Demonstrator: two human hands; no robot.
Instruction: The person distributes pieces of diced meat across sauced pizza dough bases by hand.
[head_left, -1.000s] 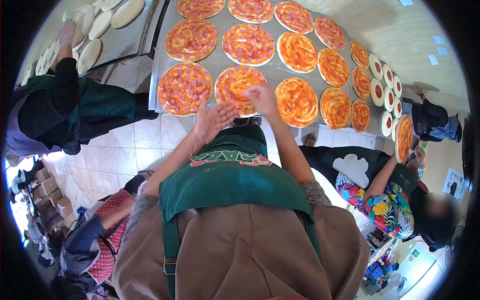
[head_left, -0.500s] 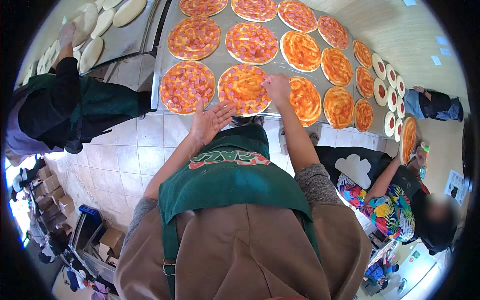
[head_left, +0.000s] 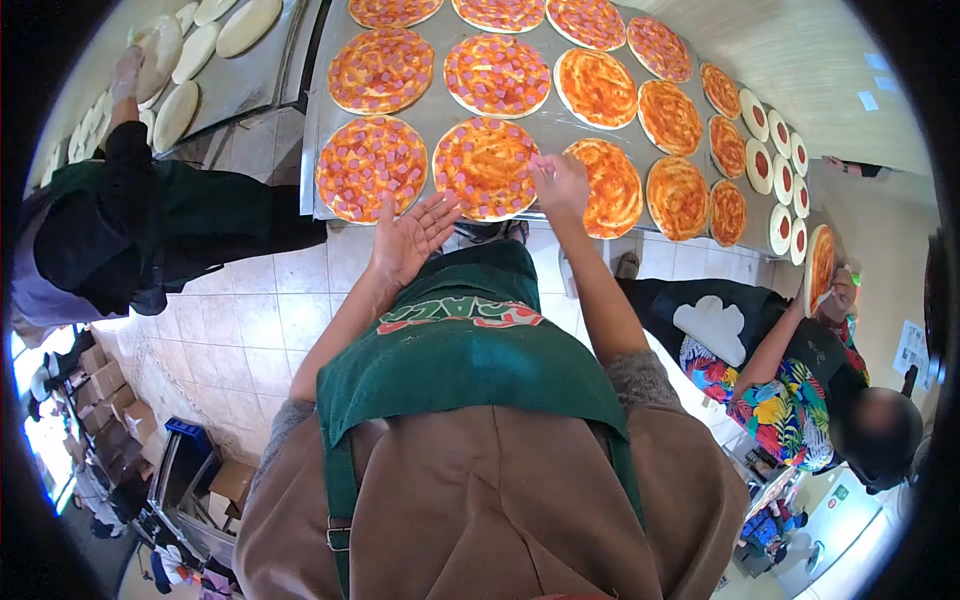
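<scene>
My right hand [head_left: 560,187] is closed in a pinch over the right rim of a pizza [head_left: 487,168]. Pinkish bits that look like diced ham show at its fingertips. This pizza has red sauce, with ham cubes mostly around its outer ring and few in the middle. Palm up and fingers spread, my left hand [head_left: 415,240] is just off the table edge, below the gap between that pizza and a fully ham-covered pizza [head_left: 371,168] on its left. Nothing can be seen lying in the left palm. To the right of my right hand lies a sauce-only pizza [head_left: 608,190].
Several more pizzas cover the metal table [head_left: 318,120]. Small dough rounds with sauce dots [head_left: 782,178] lie at its right end. One person [head_left: 100,220] at left handles dough ovals [head_left: 178,117]; another person [head_left: 790,370] at right holds a sauced pizza [head_left: 819,268].
The view has shifted slightly, so the pizzas sit a little higher. My right hand stays pinched near the same pizza's right rim; my left stays palm up. The person at right has shifted slightly.
</scene>
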